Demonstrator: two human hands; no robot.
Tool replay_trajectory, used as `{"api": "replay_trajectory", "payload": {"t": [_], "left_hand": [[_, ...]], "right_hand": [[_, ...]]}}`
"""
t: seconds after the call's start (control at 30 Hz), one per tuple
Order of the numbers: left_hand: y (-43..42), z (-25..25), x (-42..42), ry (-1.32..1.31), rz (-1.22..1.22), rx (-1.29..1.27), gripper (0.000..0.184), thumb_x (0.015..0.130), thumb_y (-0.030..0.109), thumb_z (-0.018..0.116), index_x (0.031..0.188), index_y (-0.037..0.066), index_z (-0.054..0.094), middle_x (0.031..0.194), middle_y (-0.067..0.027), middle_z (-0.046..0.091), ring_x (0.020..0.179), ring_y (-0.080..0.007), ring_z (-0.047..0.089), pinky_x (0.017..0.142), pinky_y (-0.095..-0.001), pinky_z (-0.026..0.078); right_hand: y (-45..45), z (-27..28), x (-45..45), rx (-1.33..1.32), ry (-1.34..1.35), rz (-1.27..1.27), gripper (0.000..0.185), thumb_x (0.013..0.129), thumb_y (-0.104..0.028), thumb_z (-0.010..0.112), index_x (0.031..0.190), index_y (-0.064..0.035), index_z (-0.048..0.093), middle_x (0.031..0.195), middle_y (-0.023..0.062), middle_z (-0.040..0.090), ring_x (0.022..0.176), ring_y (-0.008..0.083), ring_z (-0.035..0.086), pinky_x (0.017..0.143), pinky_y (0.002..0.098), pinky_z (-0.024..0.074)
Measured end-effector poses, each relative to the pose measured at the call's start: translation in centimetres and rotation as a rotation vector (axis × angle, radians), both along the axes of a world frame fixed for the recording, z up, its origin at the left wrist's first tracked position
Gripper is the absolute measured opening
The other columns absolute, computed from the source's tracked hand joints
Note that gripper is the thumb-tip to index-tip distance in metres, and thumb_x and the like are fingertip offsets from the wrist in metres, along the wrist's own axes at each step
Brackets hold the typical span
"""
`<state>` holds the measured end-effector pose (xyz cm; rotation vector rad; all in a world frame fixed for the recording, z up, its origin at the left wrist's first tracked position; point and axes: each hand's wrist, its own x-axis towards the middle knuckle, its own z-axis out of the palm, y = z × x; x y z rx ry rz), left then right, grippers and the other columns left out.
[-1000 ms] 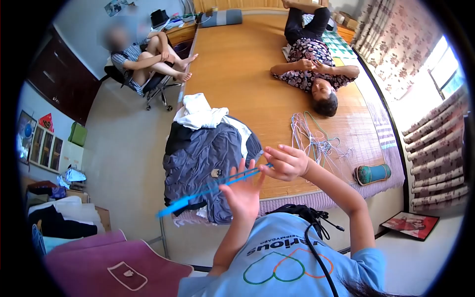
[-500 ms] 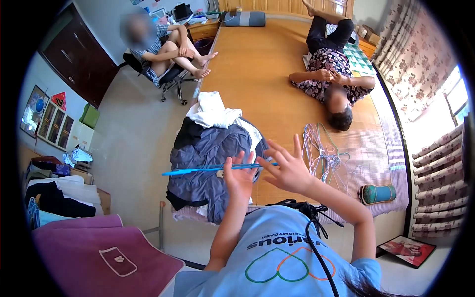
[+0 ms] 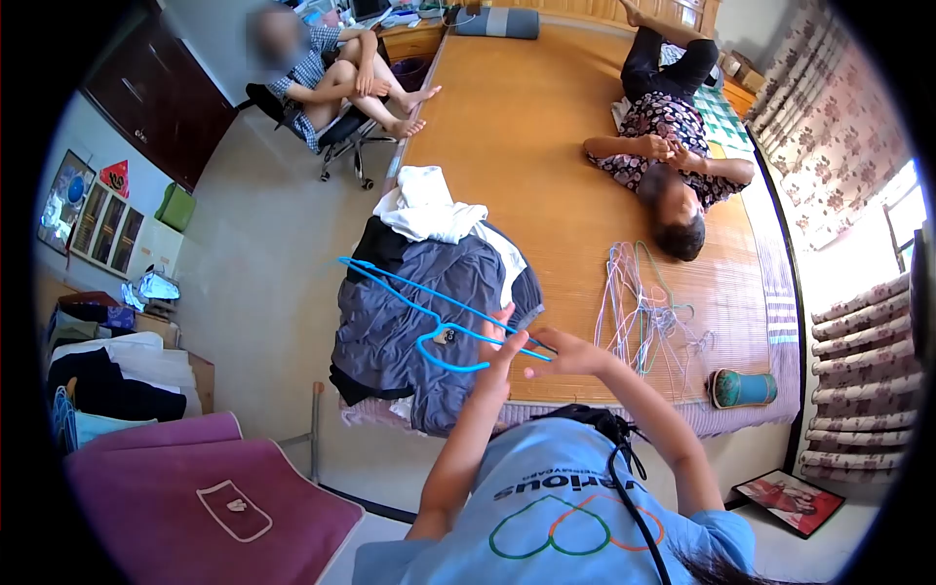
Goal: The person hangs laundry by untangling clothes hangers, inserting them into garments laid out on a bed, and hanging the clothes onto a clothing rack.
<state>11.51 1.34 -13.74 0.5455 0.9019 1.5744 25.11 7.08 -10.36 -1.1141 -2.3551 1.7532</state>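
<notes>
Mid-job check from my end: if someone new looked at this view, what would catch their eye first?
Probably the bright blue hanger, low in the centre by the left hand and right hand, seen against a heap of dark clothes. Next might be the person in a floral top lying on the bed at upper right, with a pale, thin-stranded tangle nearer the camera.

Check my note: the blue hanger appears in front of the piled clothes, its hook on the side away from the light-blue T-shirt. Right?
Not quite: the head view shows the blue hanger with its hook on the side toward the light-blue T-shirt. The rest holds.
</notes>
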Motion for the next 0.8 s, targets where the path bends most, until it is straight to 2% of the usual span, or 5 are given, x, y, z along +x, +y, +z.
{"api": "replay_trajectory", "payload": {"t": [0.17, 0.37, 0.43, 0.57, 0.8], "left_hand": [[-0.9, -2.5, -0.2, 0.138, -0.116, 0.016, 0.097, 0.058, 0.042, 0.069, 0.127, 0.001, 0.014, 0.130, -0.0174, 0.020, 0.122, -0.0226, 0.015, 0.098, -0.0345, 0.007], [-1.9, -14.3, -3.0, 0.641, -0.274, -0.310, 0.054, 0.058, 0.022, 0.073, 0.101, -0.001, 0.050, 0.109, -0.0130, 0.047, 0.103, -0.0214, 0.043, 0.085, -0.0317, 0.035], [-1.1, -19.4, -3.6, 0.533, -0.273, -0.558, 0.047, 0.058, 0.022, 0.073, 0.095, 0.002, 0.052, 0.105, -0.0136, 0.049, 0.097, -0.0224, 0.047, 0.080, -0.0327, 0.038], [2.7, -26.4, -3.9, 1.491, -0.290, -0.331, 0.048, 0.057, 0.027, 0.070, 0.099, 0.012, 0.051, 0.093, -0.0111, 0.047, 0.092, -0.0289, 0.044, 0.073, -0.0399, 0.040], [8.1, -31.3, -3.1, 1.593, -0.490, -0.709, 0.034, 0.071, 0.026, 0.053, 0.100, 0.010, 0.045, 0.093, -0.0145, 0.048, 0.082, -0.0334, 0.050, 0.063, -0.0428, 0.044]], "right_hand": [[-2.6, -4.4, 1.0, 0.117, 0.124, -0.205, 0.046, 0.059, -0.039, 0.068, 0.081, -0.0007, 0.054, 0.099, 0.0163, 0.048, 0.097, 0.0282, 0.044, 0.085, 0.0343, 0.0335], [-4.6, -8.9, 5.3, 0.324, -0.326, -0.548, 0.044, 0.056, -0.042, 0.068, 0.069, -0.0028, 0.051, 0.091, 0.0144, 0.049, 0.092, 0.0303, 0.045, 0.078, 0.0360, 0.0362], [-5.3, -9.9, 7.1, 0.270, -0.359, -0.628, 0.044, 0.055, -0.042, 0.068, 0.068, -0.0031, 0.051, 0.088, 0.0156, 0.048, 0.089, 0.0302, 0.045, 0.077, 0.0364, 0.0363], [-6.8, -10.6, 8.0, 0.124, -0.404, -0.680, 0.044, 0.056, -0.042, 0.068, 0.060, -0.0023, 0.050, 0.080, 0.0185, 0.049, 0.081, 0.0311, 0.047, 0.071, 0.0367, 0.0384], [-7.1, -11.5, 7.9, -0.271, -0.502, -0.472, 0.045, 0.060, -0.042, 0.064, 0.073, 0.0004, 0.056, 0.082, 0.0168, 0.050, 0.085, 0.0267, 0.046, 0.075, 0.0324, 0.0349]]}}
